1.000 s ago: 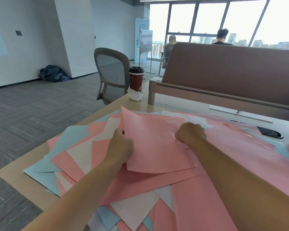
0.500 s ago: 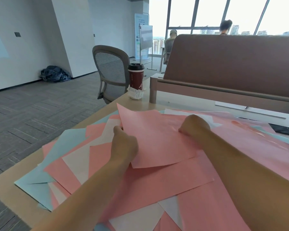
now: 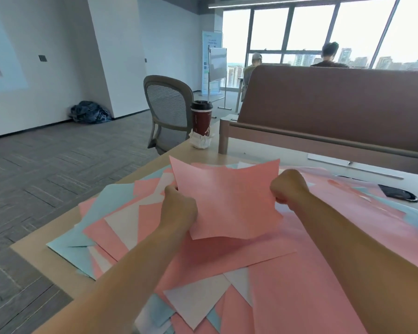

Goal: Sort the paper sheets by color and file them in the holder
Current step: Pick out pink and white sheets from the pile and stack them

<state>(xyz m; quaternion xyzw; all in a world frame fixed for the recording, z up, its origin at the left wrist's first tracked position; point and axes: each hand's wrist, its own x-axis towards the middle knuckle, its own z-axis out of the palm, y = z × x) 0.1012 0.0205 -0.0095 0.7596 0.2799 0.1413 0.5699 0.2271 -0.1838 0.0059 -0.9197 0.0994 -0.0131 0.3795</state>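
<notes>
Nearest: loose heap of sheets (image 3: 121,220) across the desk (image 3: 38,247), three colours (pink, pale blue, white), all mixed, too overlapped to count. Above it, one pink sheet (image 3: 229,201) lifted clear and buckled between two hands: left hand (image 3: 179,208) pinching its left edge, right hand (image 3: 290,186) fisted on its right edge. Sorting looks barely begun; no separate stacks, no holder in sight, filing all to do. Beyond: one lidded coffee cup (image 3: 201,119), one mesh chair (image 3: 168,104)
</notes>
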